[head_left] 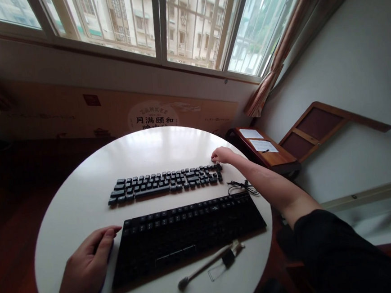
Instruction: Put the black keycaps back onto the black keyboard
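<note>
A black keyboard [189, 237] lies slantwise on the round white table, its back rows still with keys and the rest of its face bare of keycaps. Behind it, loose black keycaps [151, 186] are laid out in rows. My right hand [222, 154] reaches to the far right end of these rows, fingertips pinched on what looks like a small dark keycap. Beside the keyboard's left edge is my left hand [91, 258], thumb pressed to the curled index finger; whatever it may hold is hidden.
In front of the keyboard lie a small brush [205, 265] and a wire keycap puller [221, 264] with a black handle. A coiled black cable [242, 187] rests by the table's right edge. Beyond stands a wooden desk [267, 154] with papers, below the window [192, 25].
</note>
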The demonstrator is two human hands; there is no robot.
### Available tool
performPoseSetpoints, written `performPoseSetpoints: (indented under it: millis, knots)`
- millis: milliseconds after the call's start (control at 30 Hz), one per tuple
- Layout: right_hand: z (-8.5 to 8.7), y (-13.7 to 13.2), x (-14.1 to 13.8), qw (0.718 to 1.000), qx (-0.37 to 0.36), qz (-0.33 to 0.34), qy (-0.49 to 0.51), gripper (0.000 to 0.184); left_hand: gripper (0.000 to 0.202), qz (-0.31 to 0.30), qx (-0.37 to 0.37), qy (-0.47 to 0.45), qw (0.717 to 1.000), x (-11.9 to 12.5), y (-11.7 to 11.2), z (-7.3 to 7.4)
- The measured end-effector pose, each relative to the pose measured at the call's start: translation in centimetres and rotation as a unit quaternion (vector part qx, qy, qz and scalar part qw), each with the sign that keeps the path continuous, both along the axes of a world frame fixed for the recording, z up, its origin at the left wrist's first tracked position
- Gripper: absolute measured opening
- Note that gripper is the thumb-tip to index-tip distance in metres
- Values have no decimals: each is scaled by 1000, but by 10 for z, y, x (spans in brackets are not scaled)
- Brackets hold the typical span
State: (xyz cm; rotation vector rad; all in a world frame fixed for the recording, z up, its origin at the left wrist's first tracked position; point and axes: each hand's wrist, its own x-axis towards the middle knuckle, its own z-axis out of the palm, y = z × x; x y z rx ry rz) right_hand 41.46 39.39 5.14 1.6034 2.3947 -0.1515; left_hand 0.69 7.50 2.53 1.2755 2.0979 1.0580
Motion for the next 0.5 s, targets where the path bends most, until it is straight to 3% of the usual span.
performPoseSetpoints:
  millis: [300,500]
  knots:
    - [-8,-17,38,994,75,-47,-70,33,45,24,-35,-16,999,4,2,6]
    - [-17,-21,45,992,82,-53,-79,35,42,34,-41,-24,998,7,2,11]
